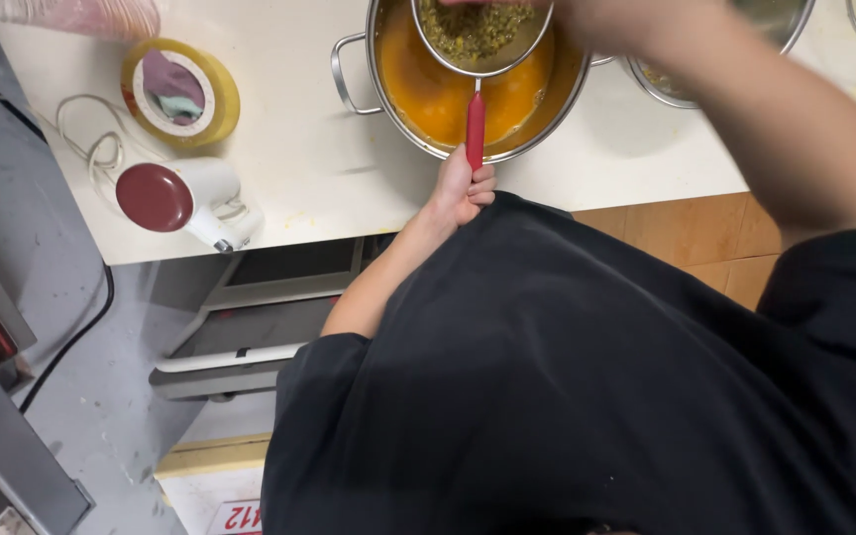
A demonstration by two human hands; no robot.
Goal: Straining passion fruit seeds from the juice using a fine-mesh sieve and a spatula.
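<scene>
My left hand is closed around the red handle of a wire strainer, holding it level over a steel pot of orange liquid at the table edge, while my right hand reaches over the strainer's green-brown pulp at the frame's top, its grip cut off so I cannot tell whether it holds anything. This looks like the straining step, with solids caught above and liquid below; the next move, I judge, calls for keeping the strainer steady over the pot. A tape roll and a small white appliance lie well left.
</scene>
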